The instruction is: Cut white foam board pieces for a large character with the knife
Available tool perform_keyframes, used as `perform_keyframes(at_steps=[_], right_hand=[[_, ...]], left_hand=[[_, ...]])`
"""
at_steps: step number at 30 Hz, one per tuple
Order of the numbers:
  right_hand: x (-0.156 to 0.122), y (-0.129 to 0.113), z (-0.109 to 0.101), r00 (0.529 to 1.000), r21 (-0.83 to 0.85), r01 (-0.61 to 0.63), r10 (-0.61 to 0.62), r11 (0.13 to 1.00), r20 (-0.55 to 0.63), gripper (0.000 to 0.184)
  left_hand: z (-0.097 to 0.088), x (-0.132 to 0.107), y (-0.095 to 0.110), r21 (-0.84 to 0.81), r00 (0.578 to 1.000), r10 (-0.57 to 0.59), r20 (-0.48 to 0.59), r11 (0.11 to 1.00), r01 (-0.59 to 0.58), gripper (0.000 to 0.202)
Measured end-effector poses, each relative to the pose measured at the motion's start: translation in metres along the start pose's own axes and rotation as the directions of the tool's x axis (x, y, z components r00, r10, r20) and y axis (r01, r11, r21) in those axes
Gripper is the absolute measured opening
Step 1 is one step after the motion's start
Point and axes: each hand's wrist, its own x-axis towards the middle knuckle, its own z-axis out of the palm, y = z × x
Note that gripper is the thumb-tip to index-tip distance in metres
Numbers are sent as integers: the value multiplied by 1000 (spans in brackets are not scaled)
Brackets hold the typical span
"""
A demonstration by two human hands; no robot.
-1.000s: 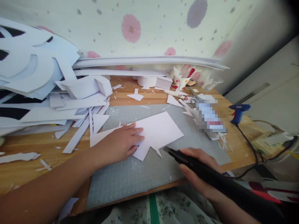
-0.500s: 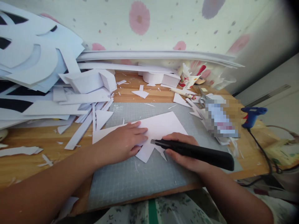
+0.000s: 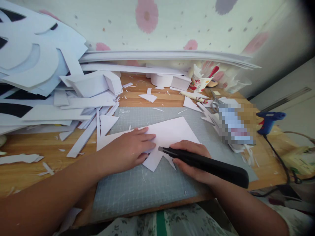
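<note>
I look over a wooden table [image 3: 46, 141], a gridded gray cutting mat [image 3: 118, 193] at its near middle, a flower-patterned backdrop [image 3: 172, 26] on the far side. White offcuts [image 3: 82, 137] crowd the left; a blue glue gun [image 3: 269, 121] sits at right. The white sheet [image 3: 174, 131] lies on the mat. My left hand [image 3: 130, 147] presses it palm down, fingers apart; my right hand [image 3: 197, 149] is clamped around a black utility knife [image 3: 216, 167], blade pointing left above the sheet; I can't tell whether it touches.

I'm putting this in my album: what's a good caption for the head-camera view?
Left fingers spread on white sheet, right fingers around a black cutter, over a gridded mat.
</note>
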Motion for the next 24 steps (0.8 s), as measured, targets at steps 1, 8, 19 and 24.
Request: perform_keyframes(at_steps=[1, 8, 19, 24], right_hand=[[0, 0, 0, 1000, 4, 4, -4, 1000, -4, 20], [0, 0, 1, 1000, 58, 26, -26, 998, -16, 22], [1, -1, 1, 998, 30, 57, -57, 998, -14, 23], [0, 1, 2, 998, 22, 65, -64, 998, -22, 24]], left_hand=[[0, 0, 0, 5, 1000, 0, -2, 1000, 0, 25], [2, 0, -1, 23, 1000, 12, -22, 1000, -12, 27], [2, 0, -2, 23, 997, 49, -54, 999, -48, 23], [1, 0, -1, 31, 999, 21, -43, 999, -20, 24]])
